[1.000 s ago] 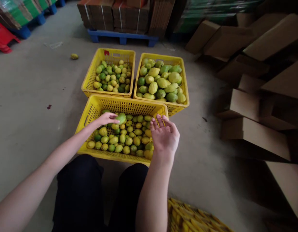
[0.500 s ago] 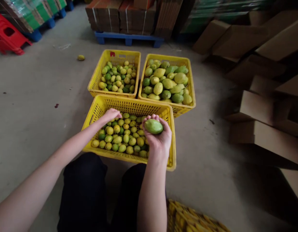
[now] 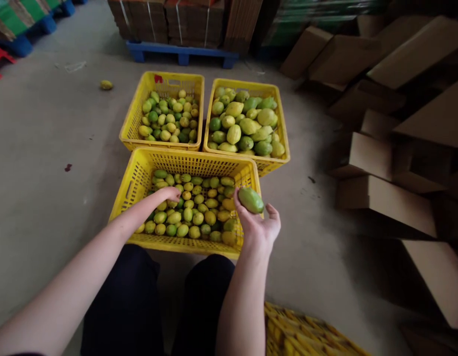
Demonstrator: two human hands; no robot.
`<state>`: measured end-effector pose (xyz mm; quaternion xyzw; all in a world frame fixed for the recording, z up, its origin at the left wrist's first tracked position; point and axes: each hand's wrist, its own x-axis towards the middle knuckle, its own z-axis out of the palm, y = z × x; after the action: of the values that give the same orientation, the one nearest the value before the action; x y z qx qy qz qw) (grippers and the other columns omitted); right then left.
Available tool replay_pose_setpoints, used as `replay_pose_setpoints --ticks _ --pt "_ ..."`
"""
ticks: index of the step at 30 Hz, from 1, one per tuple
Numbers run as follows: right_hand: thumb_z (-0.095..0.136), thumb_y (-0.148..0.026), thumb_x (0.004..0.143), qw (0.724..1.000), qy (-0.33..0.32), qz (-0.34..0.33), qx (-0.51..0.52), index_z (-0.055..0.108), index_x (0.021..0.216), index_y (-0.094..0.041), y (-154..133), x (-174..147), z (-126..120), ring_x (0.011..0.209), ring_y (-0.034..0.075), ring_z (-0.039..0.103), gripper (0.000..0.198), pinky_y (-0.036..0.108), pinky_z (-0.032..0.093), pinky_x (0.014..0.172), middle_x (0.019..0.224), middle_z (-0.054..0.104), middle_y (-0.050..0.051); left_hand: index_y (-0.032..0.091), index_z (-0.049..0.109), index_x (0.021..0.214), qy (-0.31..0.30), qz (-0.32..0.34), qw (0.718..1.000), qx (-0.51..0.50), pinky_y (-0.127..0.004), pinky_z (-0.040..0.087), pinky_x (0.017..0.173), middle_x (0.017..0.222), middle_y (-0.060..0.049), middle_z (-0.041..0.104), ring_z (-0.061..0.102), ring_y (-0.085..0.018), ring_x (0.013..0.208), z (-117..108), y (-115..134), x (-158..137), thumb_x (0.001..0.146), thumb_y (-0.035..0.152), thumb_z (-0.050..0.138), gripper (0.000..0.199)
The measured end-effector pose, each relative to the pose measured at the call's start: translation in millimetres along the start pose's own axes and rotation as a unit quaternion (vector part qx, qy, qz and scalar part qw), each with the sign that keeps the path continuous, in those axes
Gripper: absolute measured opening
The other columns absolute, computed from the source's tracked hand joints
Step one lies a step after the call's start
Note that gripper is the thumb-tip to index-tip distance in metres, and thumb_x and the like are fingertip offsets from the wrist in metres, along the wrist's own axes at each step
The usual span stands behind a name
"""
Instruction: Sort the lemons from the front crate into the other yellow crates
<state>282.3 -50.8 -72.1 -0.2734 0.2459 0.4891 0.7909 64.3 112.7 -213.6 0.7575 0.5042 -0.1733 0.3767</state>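
In the head view, my right hand is at the right wall of the near yellow crate. Its thumb and fingers grip a large, smooth green lemon, and some of the fingers are hidden behind the fruit. My left hand reaches down into the same crate, low over the small yellow and green lemons. Its fingers are curled inward against the fruit, and whatever they hold is hidden.
Behind stand two more yellow crates: a left crate of small lemons and a right crate of larger ones. A stray lemon lies on the floor. Cardboard boxes crowd the right. A blue pallet holds flat cartons.
My right hand has turned and moved right with the green lemon, its fingers spreading more. The left hand has dropped lower among the small lemons. The view has shifted slightly right.
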Motion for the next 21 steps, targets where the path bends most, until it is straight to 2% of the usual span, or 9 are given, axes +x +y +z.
replay_pose_setpoints --ticks 1,3,6,8,12,15,18,21 --pt "0.050 -0.028 0.067 1.000 0.016 0.003 0.011 0.053 0.107 -0.023 -1 0 0 0.112 0.027 0.061 0.041 0.051 0.061 0.083 0.112 0.063 0.010 0.014 0.069 0.075 -0.026 -0.003 1.000 0.011 -0.032 0.050 0.086 0.072 -0.002 0.069 0.064 -0.022 0.088 -2 3 4 0.077 0.027 0.076 0.015" --pt "0.048 -0.026 0.066 0.999 0.044 0.006 0.031 0.053 0.110 -0.023 -1 -3 3 0.114 0.027 0.061 0.044 0.050 0.061 0.083 0.115 0.062 0.010 0.014 0.070 0.084 -0.072 -0.009 0.997 0.039 -0.035 0.052 0.086 0.082 -0.004 0.071 0.066 -0.020 0.088 -4 7 10 0.087 0.032 0.069 0.019" --pt "0.047 -0.024 0.066 0.999 0.044 0.007 0.024 0.052 0.110 -0.024 -1 -9 11 0.115 0.026 0.061 0.045 0.049 0.062 0.082 0.115 0.063 0.009 0.014 0.067 0.107 -0.071 -0.007 0.995 0.064 -0.044 0.054 0.091 0.112 -0.008 0.068 0.065 -0.021 0.102 -4 9 11 0.093 0.036 0.064 0.026" --pt "0.046 -0.023 0.066 0.999 0.036 0.012 0.004 0.052 0.108 -0.024 1 -12 15 0.114 0.026 0.061 0.043 0.048 0.062 0.082 0.113 0.064 0.008 0.013 0.067 0.109 -0.055 -0.004 0.996 0.071 -0.046 0.052 0.096 0.117 -0.008 0.067 0.063 -0.025 0.109 -1 7 10 0.093 0.038 0.063 0.030" --pt "0.045 -0.022 0.069 0.999 0.037 0.026 -0.009 0.052 0.105 -0.023 4 -13 15 0.113 0.025 0.062 0.037 0.048 0.061 0.084 0.109 0.064 0.008 0.021 0.074 0.091 -0.056 -0.004 0.996 0.068 -0.042 0.051 0.094 0.092 -0.005 0.074 0.067 -0.028 0.101 9 5 8 0.079 0.040 0.072 0.022" --pt "0.047 -0.022 0.069 0.999 0.008 0.032 -0.020 0.053 0.104 -0.023 5 -10 11 0.113 0.025 0.061 0.035 0.048 0.060 0.087 0.107 0.065 0.008 0.028 0.073 0.087 -0.073 0.009 0.996 0.055 -0.038 0.052 0.089 0.086 -0.002 0.075 0.069 -0.027 0.096 22 9 9 0.067 0.037 0.077 0.022" --pt "0.048 -0.023 0.069 0.999 -0.007 0.034 -0.032 0.053 0.101 -0.023 4 -9 10 0.113 0.025 0.061 0.032 0.050 0.059 0.089 0.105 0.065 0.007 0.027 0.072 0.095 -0.085 0.046 0.993 0.065 -0.037 0.050 0.093 0.102 -0.003 0.075 0.066 -0.029 0.106 39 18 5 0.055 0.028 0.084 0.041" --pt "0.049 -0.021 0.071 0.998 0.034 0.033 -0.030 0.052 0.098 -0.023 4 -10 12 0.113 0.026 0.061 0.028 0.051 0.060 0.087 0.106 0.063 0.008 0.024 0.067 0.116 -0.068 0.128 0.981 0.125 -0.044 0.042 0.104 0.135 -0.011 0.062 0.053 -0.037 0.128 59 27 -7 0.051 0.017 0.086 0.067"
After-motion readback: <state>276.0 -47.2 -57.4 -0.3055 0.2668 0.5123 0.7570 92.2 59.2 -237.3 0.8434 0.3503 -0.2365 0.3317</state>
